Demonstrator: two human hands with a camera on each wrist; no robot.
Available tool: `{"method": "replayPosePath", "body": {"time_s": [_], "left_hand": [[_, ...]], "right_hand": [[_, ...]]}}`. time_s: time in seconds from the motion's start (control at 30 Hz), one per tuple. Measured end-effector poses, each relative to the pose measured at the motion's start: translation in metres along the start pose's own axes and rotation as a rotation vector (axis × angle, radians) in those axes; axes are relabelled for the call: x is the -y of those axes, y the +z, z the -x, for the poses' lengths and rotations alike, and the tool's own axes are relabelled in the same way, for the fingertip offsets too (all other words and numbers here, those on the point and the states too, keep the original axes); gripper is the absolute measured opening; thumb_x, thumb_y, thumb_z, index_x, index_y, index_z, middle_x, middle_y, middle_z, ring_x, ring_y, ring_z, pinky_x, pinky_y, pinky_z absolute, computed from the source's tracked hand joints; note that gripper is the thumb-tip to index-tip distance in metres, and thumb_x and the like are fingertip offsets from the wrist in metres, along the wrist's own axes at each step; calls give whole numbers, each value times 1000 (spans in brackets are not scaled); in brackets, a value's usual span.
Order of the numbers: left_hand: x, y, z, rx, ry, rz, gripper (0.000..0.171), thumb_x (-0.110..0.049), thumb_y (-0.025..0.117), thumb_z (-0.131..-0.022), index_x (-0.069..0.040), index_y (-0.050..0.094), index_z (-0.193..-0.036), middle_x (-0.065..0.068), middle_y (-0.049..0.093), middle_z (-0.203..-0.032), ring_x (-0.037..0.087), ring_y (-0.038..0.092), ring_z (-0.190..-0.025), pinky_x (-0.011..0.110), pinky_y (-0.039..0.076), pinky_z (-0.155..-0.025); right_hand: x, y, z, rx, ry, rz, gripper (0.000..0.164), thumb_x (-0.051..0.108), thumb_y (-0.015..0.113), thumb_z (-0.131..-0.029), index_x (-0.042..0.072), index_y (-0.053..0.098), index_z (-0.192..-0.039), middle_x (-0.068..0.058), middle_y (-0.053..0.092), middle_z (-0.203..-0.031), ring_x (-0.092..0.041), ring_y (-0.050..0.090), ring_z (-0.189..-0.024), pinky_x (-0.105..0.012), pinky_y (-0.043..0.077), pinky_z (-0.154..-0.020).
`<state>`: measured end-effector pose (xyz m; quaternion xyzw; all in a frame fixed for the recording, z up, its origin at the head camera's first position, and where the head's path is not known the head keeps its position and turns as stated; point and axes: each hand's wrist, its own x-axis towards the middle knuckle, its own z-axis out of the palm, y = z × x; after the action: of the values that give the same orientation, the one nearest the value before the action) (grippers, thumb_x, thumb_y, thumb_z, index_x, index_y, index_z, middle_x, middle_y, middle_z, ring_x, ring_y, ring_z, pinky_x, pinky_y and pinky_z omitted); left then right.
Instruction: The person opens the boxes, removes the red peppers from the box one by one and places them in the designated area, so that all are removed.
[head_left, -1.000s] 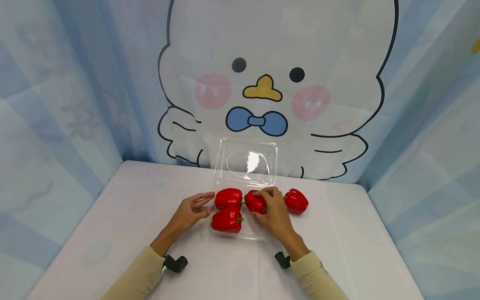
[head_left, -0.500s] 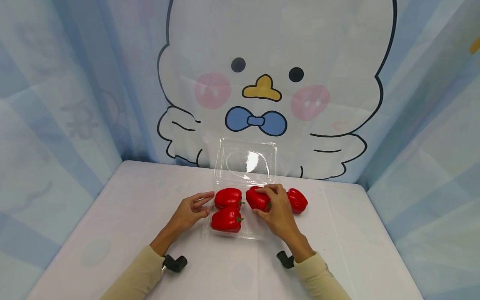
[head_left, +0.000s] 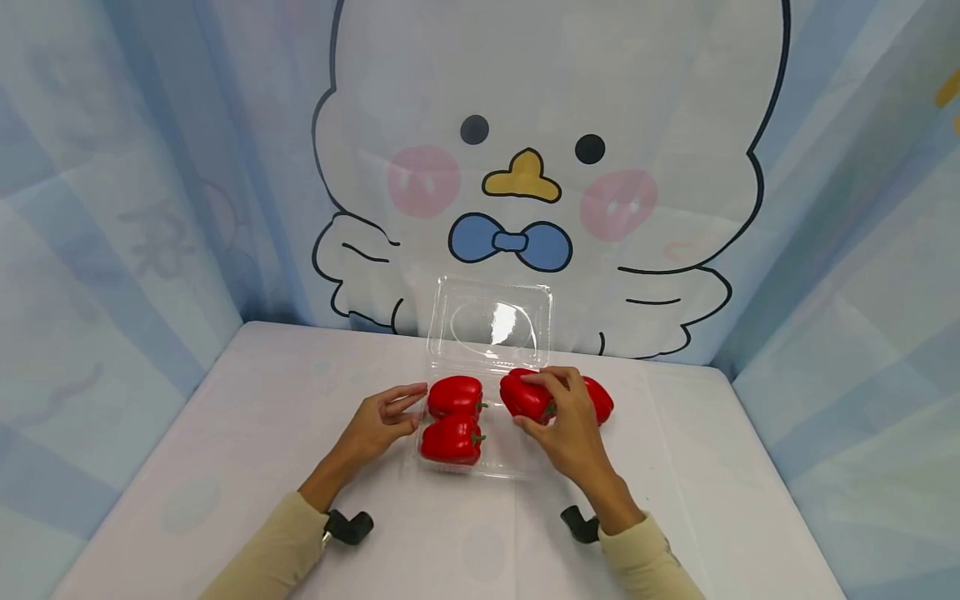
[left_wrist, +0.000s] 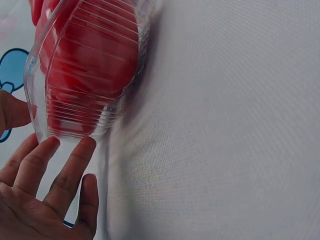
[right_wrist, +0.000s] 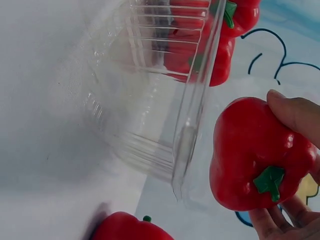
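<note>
My right hand grips a glossy red bell pepper with a green stem, thumb on one side and fingers on the other. In the right wrist view this pepper is held above the rim of a clear plastic clamshell box. Two more red bell peppers, a back one and a front one, lie in the box's left half. My left hand has its fingers extended against the box's left end; in the left wrist view the fingertips touch its ribbed wall.
Another red bell pepper lies on the white-covered table to the right of the box, partly hidden by my right hand. The clear lid stands open at the back, before a cartoon-printed curtain.
My right hand has lifted its bell pepper up and to the right from the box's back right part, overlapping more of the pepper outside. The left hand stays in place.
</note>
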<state>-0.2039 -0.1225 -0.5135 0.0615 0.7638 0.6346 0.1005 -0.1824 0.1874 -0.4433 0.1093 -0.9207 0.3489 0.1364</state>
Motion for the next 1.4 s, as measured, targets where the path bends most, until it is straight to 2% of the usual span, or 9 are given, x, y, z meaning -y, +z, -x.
{"method": "replayPosePath", "body": {"time_s": [0.67,1.07,1.4], "left_hand": [[-2,1,1,-9,-6,-9,61,-3,70,-98,-16,54,-156,12,55,-160,36,68,-132,43,57,-109],[-4,2,2,-15,-13,-14,61,-3,70,-98,-15,54,-156,12,55,-160,37,68,-133,45,56,-109],[-1,1,0,-9,-2,-17,61,-5,70,-98,-15,54,-156,13,55,-160,37,68,-133,45,56,-110]], "right_hand": [[-16,-25,21,-88,4,-3,64,10,96,-76,15,69,-133,-15,56,-144,-42,57,-134,-59,64,-94],[-29,-41,40,-115,65,7,66,8,95,-77,13,67,-136,-16,55,-146,-41,52,-139,-63,62,-95],[-37,-50,53,-130,129,32,63,6,94,-78,11,68,-135,-18,55,-145,-43,55,-135,-64,60,-97]]}}
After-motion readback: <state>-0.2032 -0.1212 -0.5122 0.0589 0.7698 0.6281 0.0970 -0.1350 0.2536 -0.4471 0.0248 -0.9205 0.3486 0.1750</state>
